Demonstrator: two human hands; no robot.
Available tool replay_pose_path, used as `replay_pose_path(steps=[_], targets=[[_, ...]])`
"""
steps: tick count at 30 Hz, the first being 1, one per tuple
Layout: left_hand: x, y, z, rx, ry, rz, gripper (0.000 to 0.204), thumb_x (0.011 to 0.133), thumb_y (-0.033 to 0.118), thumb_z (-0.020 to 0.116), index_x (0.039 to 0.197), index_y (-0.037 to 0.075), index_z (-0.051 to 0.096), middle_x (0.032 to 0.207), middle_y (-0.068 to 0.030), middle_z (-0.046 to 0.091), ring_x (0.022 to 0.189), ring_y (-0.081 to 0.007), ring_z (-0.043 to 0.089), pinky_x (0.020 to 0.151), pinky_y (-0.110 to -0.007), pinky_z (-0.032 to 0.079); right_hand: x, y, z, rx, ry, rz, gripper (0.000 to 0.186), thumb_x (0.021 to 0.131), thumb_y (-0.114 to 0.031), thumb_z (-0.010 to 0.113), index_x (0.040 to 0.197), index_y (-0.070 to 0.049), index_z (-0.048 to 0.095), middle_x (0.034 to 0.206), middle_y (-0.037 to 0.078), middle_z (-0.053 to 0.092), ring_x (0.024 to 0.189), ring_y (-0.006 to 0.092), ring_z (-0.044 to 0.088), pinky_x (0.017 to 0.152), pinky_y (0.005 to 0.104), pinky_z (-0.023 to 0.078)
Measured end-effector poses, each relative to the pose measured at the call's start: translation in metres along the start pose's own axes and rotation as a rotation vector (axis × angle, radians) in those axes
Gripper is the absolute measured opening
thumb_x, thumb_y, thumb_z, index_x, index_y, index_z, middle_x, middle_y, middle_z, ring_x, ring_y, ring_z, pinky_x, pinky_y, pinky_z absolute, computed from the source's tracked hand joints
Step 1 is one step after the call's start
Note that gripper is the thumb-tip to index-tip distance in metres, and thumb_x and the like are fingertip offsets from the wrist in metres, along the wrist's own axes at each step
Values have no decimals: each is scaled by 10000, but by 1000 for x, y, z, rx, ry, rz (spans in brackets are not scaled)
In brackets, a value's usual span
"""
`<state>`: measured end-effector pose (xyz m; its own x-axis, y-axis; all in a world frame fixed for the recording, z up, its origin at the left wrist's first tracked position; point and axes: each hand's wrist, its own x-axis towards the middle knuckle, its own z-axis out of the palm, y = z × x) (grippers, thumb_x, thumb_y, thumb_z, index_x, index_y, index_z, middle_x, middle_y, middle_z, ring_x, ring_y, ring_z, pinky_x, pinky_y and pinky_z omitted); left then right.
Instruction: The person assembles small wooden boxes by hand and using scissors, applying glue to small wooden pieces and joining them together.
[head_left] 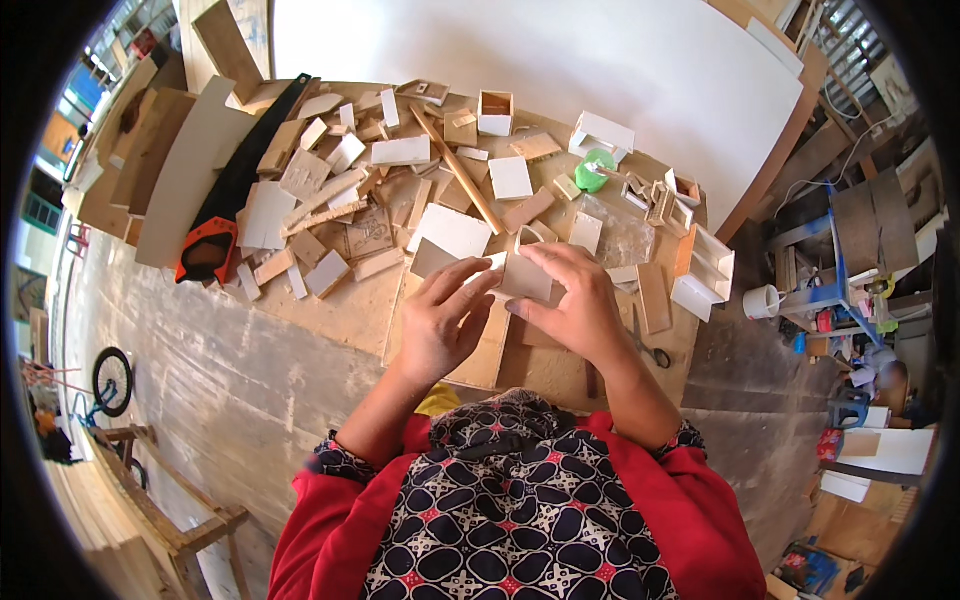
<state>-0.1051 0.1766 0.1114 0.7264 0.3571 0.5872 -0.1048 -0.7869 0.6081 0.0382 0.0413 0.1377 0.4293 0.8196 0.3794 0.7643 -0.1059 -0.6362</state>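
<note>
Both my hands meet over the near edge of the worktable. My right hand (580, 300) grips a small light-grey wooden panel (528, 281) between thumb and fingers. My left hand (443, 318) has its fingers curled together at the panel's left end, pinching a small white piece of wood (498, 263); whether the two pieces are joined I cannot tell. Just beyond them lies a white-faced board (450, 231). A wooden strip (655, 298) and a pair of scissors (658, 356) are to the right of my right hand.
Wood offcuts (330, 190) cover the table's left and middle. A handsaw (208, 245) with an orange-and-black handle lies at the left. Farther back are a green container (595, 170), a small open box (495, 113) and a long white box (708, 262). A large white sheet (560, 50) spans the rear.
</note>
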Motion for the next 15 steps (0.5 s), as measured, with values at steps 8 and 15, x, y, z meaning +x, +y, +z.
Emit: replay_pose_path(steps=[8, 15], targets=[[-7, -4, 8, 3, 12, 6, 245, 761, -28, 658, 994, 46, 677, 1010, -115, 670, 882, -283, 661, 728, -352, 545, 1, -3, 5, 5, 12, -11, 439, 676, -102, 760, 1082, 13, 641, 1026, 162, 650, 945, 330, 608, 838, 398, 478], [-10, -3, 11, -14, 55, -12, 251, 745, -43, 666, 983, 34, 677, 1006, -121, 674, 878, -284, 666, 735, -350, 549, -1, -2, 9, 39, 15, 31, 441, 672, -71, 754, 1091, 8, 639, 1020, 163, 653, 940, 329, 612, 826, 388, 488]])
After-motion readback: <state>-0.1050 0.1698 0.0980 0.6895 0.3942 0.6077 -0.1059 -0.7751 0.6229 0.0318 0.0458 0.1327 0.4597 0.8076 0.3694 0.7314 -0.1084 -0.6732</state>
